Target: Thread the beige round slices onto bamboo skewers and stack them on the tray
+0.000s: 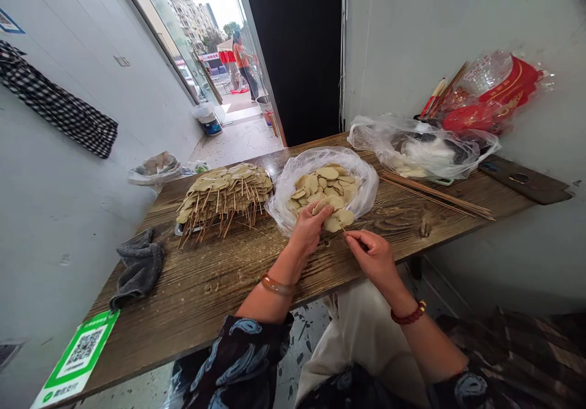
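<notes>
My left hand [307, 232] is closed on thin, pale tan oval slices [339, 219] at the near rim of a clear plastic bag [367, 180]. More loose slices [326, 183] of the same kind fill the bag. Between its fingertips my right hand [376, 257] pinches a thin wooden skewer [343, 231], whose far end meets the slices by my left hand. Slices hide how far the skewer goes in. To the left of the bag lies a stacked heap of skewered slices [226, 190], sticks pointing toward me.
Bare skewers [437, 196] lie right of the bag, near a dark flat board [526, 180] and another plastic bag [425, 146]. A grey cloth [140, 267] and a QR-code card [79, 355] are at the table's left. Beyond the doorway stands a person [245, 67].
</notes>
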### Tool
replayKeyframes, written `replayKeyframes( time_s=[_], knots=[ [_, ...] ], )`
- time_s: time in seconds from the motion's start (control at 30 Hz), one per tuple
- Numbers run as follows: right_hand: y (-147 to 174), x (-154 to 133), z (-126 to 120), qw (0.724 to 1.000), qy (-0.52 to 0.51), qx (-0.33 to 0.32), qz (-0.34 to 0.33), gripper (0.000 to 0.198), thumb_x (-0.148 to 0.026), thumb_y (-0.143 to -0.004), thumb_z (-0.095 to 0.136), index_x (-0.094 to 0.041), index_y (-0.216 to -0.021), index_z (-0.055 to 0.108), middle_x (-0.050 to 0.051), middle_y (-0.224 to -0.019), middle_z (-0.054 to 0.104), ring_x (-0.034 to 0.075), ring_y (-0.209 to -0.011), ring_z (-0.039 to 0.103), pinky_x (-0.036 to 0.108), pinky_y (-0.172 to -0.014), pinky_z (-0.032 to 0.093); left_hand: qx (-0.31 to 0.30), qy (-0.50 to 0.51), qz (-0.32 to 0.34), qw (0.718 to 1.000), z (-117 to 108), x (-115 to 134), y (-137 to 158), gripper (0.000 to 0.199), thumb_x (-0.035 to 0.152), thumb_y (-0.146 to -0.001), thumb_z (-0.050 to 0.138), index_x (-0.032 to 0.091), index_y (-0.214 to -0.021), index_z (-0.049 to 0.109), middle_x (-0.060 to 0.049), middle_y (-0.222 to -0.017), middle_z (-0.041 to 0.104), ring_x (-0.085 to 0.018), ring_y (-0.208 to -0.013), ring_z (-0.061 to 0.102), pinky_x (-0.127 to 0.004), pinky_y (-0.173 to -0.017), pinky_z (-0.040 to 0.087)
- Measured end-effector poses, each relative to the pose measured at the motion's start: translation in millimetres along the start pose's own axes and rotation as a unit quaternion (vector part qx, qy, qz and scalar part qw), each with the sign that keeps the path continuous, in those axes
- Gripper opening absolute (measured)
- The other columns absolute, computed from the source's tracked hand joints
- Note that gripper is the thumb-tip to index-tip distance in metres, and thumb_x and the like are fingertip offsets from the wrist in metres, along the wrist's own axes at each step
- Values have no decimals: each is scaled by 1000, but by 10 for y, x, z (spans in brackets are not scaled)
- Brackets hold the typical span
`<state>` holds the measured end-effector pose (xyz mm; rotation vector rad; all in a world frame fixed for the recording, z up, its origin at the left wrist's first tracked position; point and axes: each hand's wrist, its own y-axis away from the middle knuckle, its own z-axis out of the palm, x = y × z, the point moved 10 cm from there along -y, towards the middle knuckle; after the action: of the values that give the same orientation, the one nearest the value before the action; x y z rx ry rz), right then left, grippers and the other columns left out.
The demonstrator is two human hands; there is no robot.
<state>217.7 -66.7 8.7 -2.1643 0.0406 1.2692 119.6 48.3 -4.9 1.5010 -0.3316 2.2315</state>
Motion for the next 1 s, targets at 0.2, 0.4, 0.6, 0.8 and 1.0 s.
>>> replayKeyframes(
  time_s=[0.2,0.4,0.6,0.8,1.0],
  knots=[
    [0,-9,15,1000,3,-7,-10,20,-26,-88,51,-21,-84,70,4,-78,71,17,-72,65,29,-68,50,8,-10,25,1000,-17,61,3,29,39,-65,76,15,-78,67,1,-68,63,-10,-62,55,-23,-60,47],
    [1,-14,-14,1000,11,4,-3,19,-23,-87,51,-20,-83,69,4,-79,71,17,-73,65,28,-68,49,-16,-10,28,999,28,20,7,33,39,-68,74,14,-88,68,-2,-72,67,-14,-65,60,-25,-61,48],
    [-6,-14,-18,1000,10,6,-3,20,-24,-87,51,-20,-82,69,4,-77,70,17,-71,64,28,-67,49,-15,-13,14,1000,46,-26,23,32,39,-66,75,14,-85,68,-2,-72,68,-14,-67,62,-25,-63,48],
    [-8,17,-8,1000,8,4,5,21,-25,-87,50,-21,-85,70,5,-81,71,18,-73,65,30,-69,50,-19,-9,0,1000,83,-63,26,33,38,-65,76,13,-86,69,-3,-72,68,-13,-64,61,-24,-60,47],
    [20,59,-86,999,-6,32,20,22,-29,-87,51,-20,-92,71,6,-88,73,19,-79,67,31,-72,52,10,-48,-4,999,-75,60,-9,44,43,-64,76,13,-95,66,-4,-75,67,-12,-62,61,-24,-59,49]
  ],
)
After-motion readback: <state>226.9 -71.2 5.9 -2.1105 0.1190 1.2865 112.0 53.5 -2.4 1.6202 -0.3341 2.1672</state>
